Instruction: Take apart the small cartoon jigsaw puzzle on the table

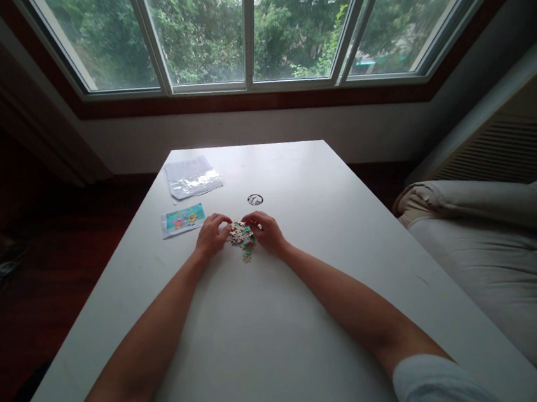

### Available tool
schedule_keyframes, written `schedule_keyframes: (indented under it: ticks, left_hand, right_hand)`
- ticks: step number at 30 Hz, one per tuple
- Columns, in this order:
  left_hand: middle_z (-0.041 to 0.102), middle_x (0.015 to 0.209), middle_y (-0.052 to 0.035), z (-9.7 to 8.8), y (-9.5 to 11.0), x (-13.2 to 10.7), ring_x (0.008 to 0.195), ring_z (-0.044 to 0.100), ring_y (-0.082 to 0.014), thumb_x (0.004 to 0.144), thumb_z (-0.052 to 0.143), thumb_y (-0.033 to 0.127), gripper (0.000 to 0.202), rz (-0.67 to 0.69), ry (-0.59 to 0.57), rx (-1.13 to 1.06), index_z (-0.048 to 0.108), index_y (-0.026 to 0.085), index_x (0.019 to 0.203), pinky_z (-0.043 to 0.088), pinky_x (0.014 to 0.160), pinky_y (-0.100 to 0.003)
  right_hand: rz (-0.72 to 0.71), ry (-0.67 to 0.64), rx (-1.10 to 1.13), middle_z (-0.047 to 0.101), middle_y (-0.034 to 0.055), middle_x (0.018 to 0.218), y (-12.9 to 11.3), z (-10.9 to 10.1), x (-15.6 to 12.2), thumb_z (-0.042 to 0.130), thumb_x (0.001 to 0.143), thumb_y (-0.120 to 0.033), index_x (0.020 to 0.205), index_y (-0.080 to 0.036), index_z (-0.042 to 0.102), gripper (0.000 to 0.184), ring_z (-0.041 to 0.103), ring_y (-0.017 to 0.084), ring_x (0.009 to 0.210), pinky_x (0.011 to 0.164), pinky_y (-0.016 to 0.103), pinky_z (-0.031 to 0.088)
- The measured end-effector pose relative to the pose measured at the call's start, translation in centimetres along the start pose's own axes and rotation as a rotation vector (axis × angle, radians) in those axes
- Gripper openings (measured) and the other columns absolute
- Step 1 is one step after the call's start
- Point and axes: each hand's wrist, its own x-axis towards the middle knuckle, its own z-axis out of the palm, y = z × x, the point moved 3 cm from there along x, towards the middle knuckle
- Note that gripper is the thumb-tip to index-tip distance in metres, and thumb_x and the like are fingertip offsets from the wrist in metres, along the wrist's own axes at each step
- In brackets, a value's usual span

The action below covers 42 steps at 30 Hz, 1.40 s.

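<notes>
A small heap of jigsaw puzzle pieces (241,234) lies on the white table (282,327), mostly pale backs with some green faces. A few pieces trail off its near side. My left hand (212,235) is curled against the heap's left side, thumb and forefinger bent onto the pieces. From the right, my right hand (266,232) closes on the heap in the same way, its fingertips at the upper right edge. Exactly which pieces each hand grips is too small to tell.
Left of the heap lies a picture card (184,220) with a colourful cartoon scene. Behind it is a clear plastic bag (194,178). A small round black-and-white disc (255,199) sits beyond my hands. A beige sofa (484,248) stands at the right; a window (245,31) is ahead.
</notes>
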Motion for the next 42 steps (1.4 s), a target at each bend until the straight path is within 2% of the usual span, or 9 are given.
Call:
schedule_keyframes:
  ticks: [5,8,11,14,18,22,28,35,42]
  left_hand:
    - [0.049,0.149,-0.0082,1.3,1.6,-1.0,0.139,0.042,-0.0296,0.090,0.063,0.049,0.051,0.175,-0.195,0.215,0.059,0.027,0.135,0.033,0.118,-0.046]
    - [0.033,0.162,-0.0080,2.5,2.5,-1.9,0.150,0.025,-0.0355,0.083,0.067,0.064,0.079,0.233,-0.325,0.321,0.043,0.031,0.150,0.021,0.123,-0.054]
    - [0.024,0.166,-0.0083,3.3,3.0,-2.4,0.152,0.016,-0.0404,0.077,0.068,0.071,0.094,0.239,-0.369,0.385,0.034,0.033,0.156,0.015,0.122,-0.061]
    - [0.032,0.162,-0.0097,3.4,2.8,-2.4,0.150,0.024,-0.0399,0.082,0.067,0.065,0.083,0.203,-0.346,0.410,0.040,0.031,0.153,0.019,0.121,-0.061]
    - [0.054,0.145,-0.0083,2.8,2.7,-1.7,0.134,0.046,-0.0318,0.089,0.065,0.044,0.053,0.249,-0.279,0.393,0.056,0.031,0.140,0.035,0.115,-0.050]
    - [0.063,0.130,-0.0049,2.4,2.6,-1.3,0.119,0.055,-0.0273,0.091,0.062,0.031,0.034,0.290,-0.239,0.353,0.068,0.034,0.124,0.043,0.106,-0.044]
    - [0.070,0.115,-0.0036,2.3,2.1,-1.1,0.105,0.058,-0.0241,0.093,0.061,0.027,0.027,0.287,-0.220,0.253,0.074,0.033,0.115,0.046,0.099,-0.040]
    - [0.070,0.114,-0.0047,1.6,2.1,-0.8,0.109,0.057,-0.0239,0.097,0.055,0.029,0.025,0.220,-0.128,0.131,0.076,0.030,0.110,0.046,0.101,-0.040]
    - [0.071,0.090,-0.0017,1.3,1.8,-0.7,0.074,0.059,-0.0153,0.091,0.051,0.020,0.026,0.020,-0.055,-0.029,0.075,0.022,0.102,0.048,0.072,-0.028]
  right_hand:
    - [0.248,0.201,0.066,0.071,0.0015,0.084,2.2,-1.3,0.3,0.048,0.085,-0.022,0.095,-0.021,0.070,0.024,0.064,0.018,0.077,0.075,0.029,0.050]
    - [0.312,0.251,0.083,0.071,0.0010,0.081,3.0,-1.5,0.4,0.048,0.083,-0.025,0.094,-0.021,0.070,0.025,0.064,0.018,0.074,0.072,0.029,0.049]
    - [0.309,0.244,0.086,0.071,0.0010,0.081,3.2,-1.3,0.4,0.048,0.083,-0.026,0.094,-0.021,0.070,0.026,0.064,0.018,0.074,0.072,0.029,0.049]
    - [0.296,0.229,0.073,0.071,0.0006,0.081,2.8,-1.1,0.4,0.048,0.082,-0.026,0.093,-0.021,0.070,0.025,0.064,0.017,0.074,0.072,0.028,0.048]
    - [0.299,0.218,0.056,0.071,0.0007,0.081,2.4,-1.1,0.3,0.048,0.082,-0.025,0.090,-0.021,0.070,0.024,0.063,0.017,0.073,0.071,0.028,0.048]
    - [0.314,0.202,0.046,0.071,0.0010,0.081,2.3,-1.2,0.4,0.049,0.081,-0.026,0.090,-0.021,0.070,0.024,0.062,0.017,0.073,0.070,0.028,0.047]
    - [0.319,0.184,0.061,0.070,0.0003,0.079,2.3,-1.1,0.3,0.048,0.080,-0.024,0.089,-0.021,0.070,0.024,0.062,0.017,0.070,0.068,0.028,0.047]
    - [0.302,0.155,0.063,0.070,-0.0006,0.077,2.2,-0.9,0.3,0.049,0.079,-0.024,0.089,-0.022,0.071,0.024,0.061,0.016,0.069,0.068,0.027,0.047]
    - [0.315,0.130,0.056,0.069,-0.0011,0.075,2.2,-0.9,0.3,0.048,0.080,-0.024,0.090,-0.021,0.071,0.025,0.061,0.015,0.068,0.067,0.026,0.047]
